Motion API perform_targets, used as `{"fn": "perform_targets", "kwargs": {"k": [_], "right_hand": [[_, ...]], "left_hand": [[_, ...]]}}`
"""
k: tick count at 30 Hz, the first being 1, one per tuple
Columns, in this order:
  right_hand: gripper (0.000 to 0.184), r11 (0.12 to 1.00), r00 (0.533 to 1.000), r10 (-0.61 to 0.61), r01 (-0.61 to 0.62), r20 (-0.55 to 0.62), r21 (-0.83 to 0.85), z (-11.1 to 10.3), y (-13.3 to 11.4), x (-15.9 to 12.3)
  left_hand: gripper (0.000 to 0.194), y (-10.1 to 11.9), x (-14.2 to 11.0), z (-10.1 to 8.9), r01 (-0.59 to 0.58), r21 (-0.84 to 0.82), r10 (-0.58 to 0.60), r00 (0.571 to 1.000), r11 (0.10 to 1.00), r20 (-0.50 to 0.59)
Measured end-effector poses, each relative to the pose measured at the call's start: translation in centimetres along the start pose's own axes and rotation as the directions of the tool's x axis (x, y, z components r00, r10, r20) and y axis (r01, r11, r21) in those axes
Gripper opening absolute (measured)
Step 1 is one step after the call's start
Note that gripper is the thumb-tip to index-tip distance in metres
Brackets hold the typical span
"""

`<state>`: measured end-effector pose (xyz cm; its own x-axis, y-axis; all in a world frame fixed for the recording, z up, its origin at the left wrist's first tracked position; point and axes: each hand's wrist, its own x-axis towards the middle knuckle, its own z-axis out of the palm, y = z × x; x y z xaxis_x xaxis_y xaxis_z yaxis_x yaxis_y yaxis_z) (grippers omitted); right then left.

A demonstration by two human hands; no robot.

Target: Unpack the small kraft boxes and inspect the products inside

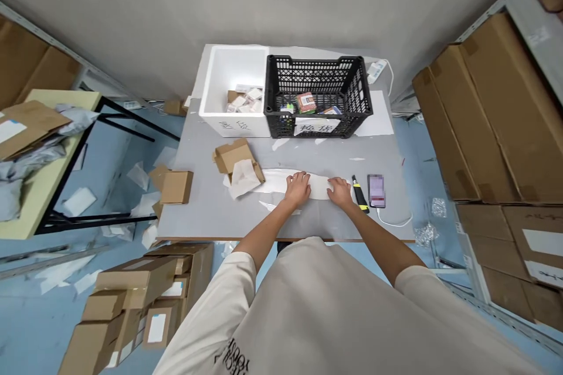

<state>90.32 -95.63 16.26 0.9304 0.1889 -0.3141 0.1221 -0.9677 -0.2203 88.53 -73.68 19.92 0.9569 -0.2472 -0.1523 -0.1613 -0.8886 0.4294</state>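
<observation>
A long white sheet of packing material [319, 186] lies flat across the grey table. My left hand [298, 188] rests on its middle with the fingers stretched out. On the sheet's right part lies my right hand [340, 192], thumb and fingers apart. Just right of that hand is a black and yellow utility knife [360, 194]. Beside the knife, a phone [376, 190] lies face up with a white cable. To the left, an open cardboard box [234, 156] has crumpled white paper [244, 179] hanging over its front edge.
At the table's back stand a white foam box [237, 70] and a black plastic crate [319, 73], both holding small packages. A closed carton [176, 187] sits at the left edge. Stacked cartons [127, 281] fill the lower left floor; large cartons [475, 123] line the right.
</observation>
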Motion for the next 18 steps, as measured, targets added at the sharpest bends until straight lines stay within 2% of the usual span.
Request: {"fn": "perform_targets", "kwargs": {"k": [4, 8, 13, 18], "right_hand": [[0.047, 0.998, 0.998, 0.044, -0.042, 0.045, -0.040, -0.2, 6.1, -1.3], [0.051, 0.999, 0.998, 0.031, -0.028, 0.063, -0.041, 0.2, 10.2, -1.8], [0.058, 0.999, 0.995, -0.025, 0.027, 0.096, -0.024, 1.2, 12.7, -1.5], [0.063, 0.998, 0.992, -0.065, 0.066, 0.106, -0.010, 1.7, 13.2, -1.3]], "left_hand": [[0.042, 4.7, 1.7, 4.0, -0.020, -0.026, 0.022, 0.996, 0.999, 0.082], [0.043, 8.3, 3.0, 7.9, -0.018, -0.045, 0.026, 0.983, 0.999, 0.179], [0.049, 10.9, 4.3, 11.5, 0.003, -0.037, 0.006, 0.971, 0.999, 0.240], [0.062, 12.1, 5.0, 13.6, 0.075, -0.012, -0.071, 0.974, 0.997, 0.214]]}}
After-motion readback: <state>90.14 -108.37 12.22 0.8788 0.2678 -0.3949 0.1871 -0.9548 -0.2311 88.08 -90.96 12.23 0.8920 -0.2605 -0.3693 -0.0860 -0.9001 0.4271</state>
